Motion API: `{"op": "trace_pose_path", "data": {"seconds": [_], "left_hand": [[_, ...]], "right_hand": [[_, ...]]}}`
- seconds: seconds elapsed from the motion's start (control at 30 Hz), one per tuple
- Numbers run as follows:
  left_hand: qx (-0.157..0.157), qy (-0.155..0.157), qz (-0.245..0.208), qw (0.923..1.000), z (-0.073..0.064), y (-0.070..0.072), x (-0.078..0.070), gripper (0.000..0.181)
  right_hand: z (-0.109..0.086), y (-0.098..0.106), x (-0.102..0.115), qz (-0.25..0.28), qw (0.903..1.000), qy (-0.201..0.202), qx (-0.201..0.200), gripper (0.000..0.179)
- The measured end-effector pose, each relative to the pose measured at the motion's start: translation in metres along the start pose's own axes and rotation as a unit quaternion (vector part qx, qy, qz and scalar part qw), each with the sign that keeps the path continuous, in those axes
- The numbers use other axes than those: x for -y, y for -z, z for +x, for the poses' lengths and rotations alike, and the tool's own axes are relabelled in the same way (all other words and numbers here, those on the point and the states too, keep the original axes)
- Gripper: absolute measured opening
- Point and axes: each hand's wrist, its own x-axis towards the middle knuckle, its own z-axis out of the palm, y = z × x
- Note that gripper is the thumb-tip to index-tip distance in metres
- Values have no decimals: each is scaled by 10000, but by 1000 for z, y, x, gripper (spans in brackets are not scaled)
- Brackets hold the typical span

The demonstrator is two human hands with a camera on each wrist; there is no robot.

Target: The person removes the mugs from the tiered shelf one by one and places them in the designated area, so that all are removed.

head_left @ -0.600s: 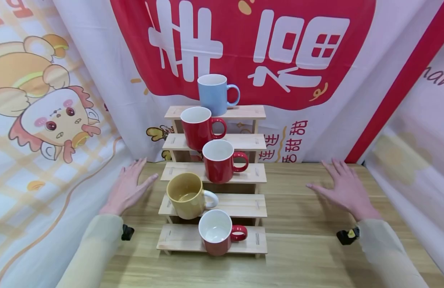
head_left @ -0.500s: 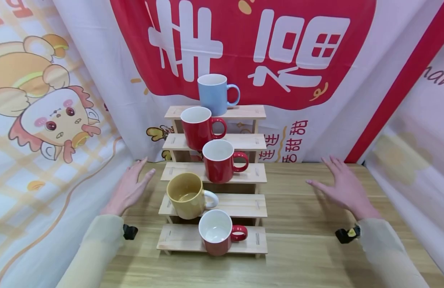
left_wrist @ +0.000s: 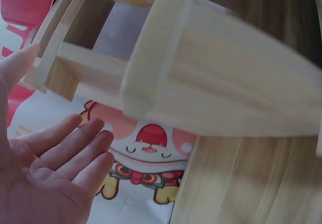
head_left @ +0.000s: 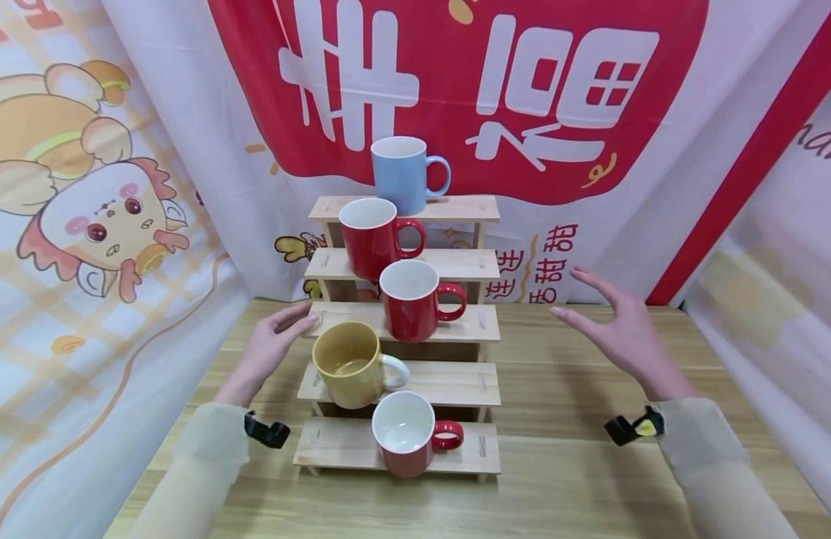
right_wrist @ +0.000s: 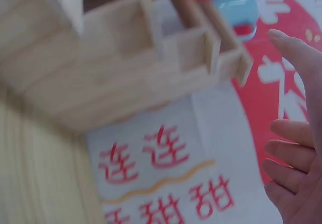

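Observation:
A stepped wooden rack (head_left: 449, 383) stands mid-table with one mug on each tier. From the top come a light blue mug (head_left: 397, 181), a red mug (head_left: 368, 243), another red mug (head_left: 407, 311), a mustard-yellow mug (head_left: 348, 374) with a white handle, and a red mug (head_left: 412, 453) with a white inside. My left hand (head_left: 270, 344) is at the rack's left side by the third tier, fingers loosely bent; contact there I cannot tell. Its palm shows in the left wrist view, holding nothing. To the rack's right, my right hand (head_left: 624, 333) is held apart from it, thumb and fingers spread.
Printed cloth (head_left: 550, 82) walls the back and both sides of the wooden table (head_left: 550, 479). Bare tabletop lies left and right of the rack. A black strap (head_left: 267, 432) is on the left wrist and another black strap (head_left: 634, 428) on the right.
Both hands have moved inward toward the rack, the left reaching its side and the right staying farther off. Fingers on the left hand have drawn closer together. The mugs stay put.

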Motion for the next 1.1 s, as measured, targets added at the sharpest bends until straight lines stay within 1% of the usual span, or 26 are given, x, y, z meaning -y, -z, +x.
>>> {"op": "trace_pose_path", "data": {"seconds": [0.07,0.17,0.3,0.43,0.53,0.63,0.73,0.83,0.97,1.1], "left_hand": [[8,117,6,9999,1,-3,0,78],[-48,234,-22,9997,1,-8,-1,81],[-144,255,-185,9994,1,-12,-4,76],[-123,281,-556,9980,2,-14,-6,71],[-78,359,-956,9947,3,-15,-4,70],[-23,424,-1282,9908,4,-16,-2,69],[29,457,-1371,9895,4,-15,-1,69],[60,486,-1369,9894,4,-14,0,69],[73,528,-1328,9897,3,-12,0,71],[41,495,-1295,9903,3,-12,1,71]], "right_hand": [[1,-1,11,154,9999,79,3,81],[2,-4,27,253,9990,355,-63,76],[6,-10,43,319,9964,771,-134,71],[13,-14,55,360,9931,1105,-162,70],[17,-18,65,360,9903,1334,-164,70],[21,-22,77,412,9881,1482,-72,69],[28,-25,88,489,9842,1704,22,69],[37,-25,99,570,9827,1762,89,69],[53,-23,114,907,9830,1568,304,71],[74,-18,132,1240,9807,1429,487,72]]}}
